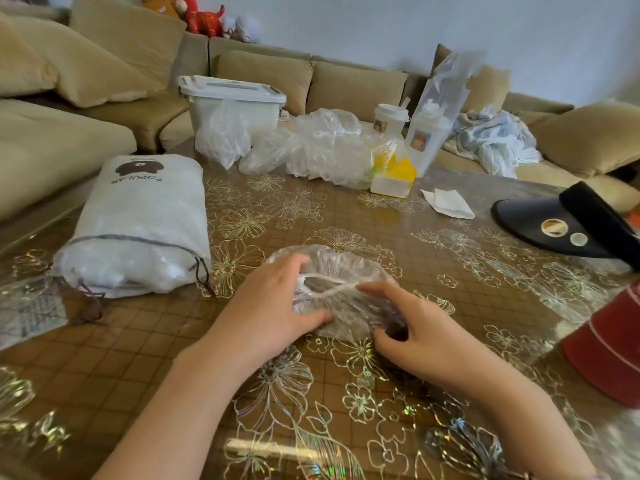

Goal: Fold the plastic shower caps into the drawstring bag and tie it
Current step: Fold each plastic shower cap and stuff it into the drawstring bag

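A clear plastic shower cap [343, 268] with a white elastic rim lies crumpled on the table in front of me. My left hand [273, 306] grips its left side, thumb pressing the plastic from below. My right hand [412, 323] holds its right side, forefinger stretched along the elastic and thumb curled under the edge. The white drawstring bag [145, 230], printed with a brown bear and "POPULAR", lies stuffed at the left, its mouth toward me and its dark cord [90, 306] trailing loose. A heap of more clear caps [322, 147] sits at the back.
The table wears a brown floral cover [346, 393]. A lidded white bin [235, 98], two white bottles [426, 133] and a yellow carton [394, 174] stand behind. A black visor [561, 223] and a red cap [609, 348] lie right; a tissue [448, 202] lies nearby. A beige sofa surrounds.
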Available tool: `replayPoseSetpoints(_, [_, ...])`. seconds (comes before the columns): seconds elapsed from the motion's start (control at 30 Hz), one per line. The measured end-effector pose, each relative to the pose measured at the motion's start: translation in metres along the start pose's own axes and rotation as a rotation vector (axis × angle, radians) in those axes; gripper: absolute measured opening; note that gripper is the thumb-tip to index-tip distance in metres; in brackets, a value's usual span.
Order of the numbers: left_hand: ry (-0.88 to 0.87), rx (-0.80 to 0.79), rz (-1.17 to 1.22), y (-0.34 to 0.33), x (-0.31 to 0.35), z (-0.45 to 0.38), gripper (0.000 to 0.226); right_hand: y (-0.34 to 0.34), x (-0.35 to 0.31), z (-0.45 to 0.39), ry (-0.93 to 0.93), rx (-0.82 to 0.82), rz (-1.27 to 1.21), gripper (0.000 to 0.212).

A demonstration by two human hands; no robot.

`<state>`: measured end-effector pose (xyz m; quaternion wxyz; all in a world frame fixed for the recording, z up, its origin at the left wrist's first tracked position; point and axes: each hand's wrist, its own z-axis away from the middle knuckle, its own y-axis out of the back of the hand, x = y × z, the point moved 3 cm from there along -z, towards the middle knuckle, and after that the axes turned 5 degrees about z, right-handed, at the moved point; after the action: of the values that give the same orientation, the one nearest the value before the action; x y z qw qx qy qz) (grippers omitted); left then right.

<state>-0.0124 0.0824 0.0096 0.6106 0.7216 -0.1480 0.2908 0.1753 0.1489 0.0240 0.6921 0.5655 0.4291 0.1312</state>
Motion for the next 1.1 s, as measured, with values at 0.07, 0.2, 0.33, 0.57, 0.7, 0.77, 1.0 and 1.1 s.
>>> replayPoseSetpoints(0.07, [-0.002,-0.066,0.0,-0.001,0.001,0.0,0.094,0.001,0.001,0.004,-0.002,-0.053,0.006,0.061])
replayPoseSetpoints(0.2, [-0.022,-0.07,0.015,-0.001,0.002,0.0,0.103,0.005,0.007,0.002,-0.023,0.044,0.129,0.05])
replayPoseSetpoints(0.33, [-0.169,0.096,0.044,0.005,0.008,0.004,0.085,0.008,0.01,-0.001,-0.054,0.233,0.132,0.023])
replayPoseSetpoints(0.57, [-0.175,0.144,-0.001,0.003,0.006,0.009,0.022,0.011,0.007,-0.003,-0.096,0.291,-0.016,0.027])
replayPoseSetpoints(0.7, [-0.075,0.2,0.092,0.015,-0.001,0.011,0.009,0.004,0.013,-0.003,-0.066,0.1,-0.034,0.043])
replayPoseSetpoints(0.77, [-0.037,0.17,0.115,0.021,-0.005,0.014,0.015,0.004,0.017,-0.003,-0.062,0.067,0.006,0.048])
replayPoseSetpoints(1.0, [0.023,0.104,0.182,0.039,-0.023,0.024,0.035,0.009,0.013,-0.006,-0.114,0.146,-0.118,0.015])
replayPoseSetpoints(1.1, [0.061,0.101,0.239,0.036,-0.018,0.024,0.031,0.007,0.01,-0.007,-0.162,0.146,-0.225,0.022])
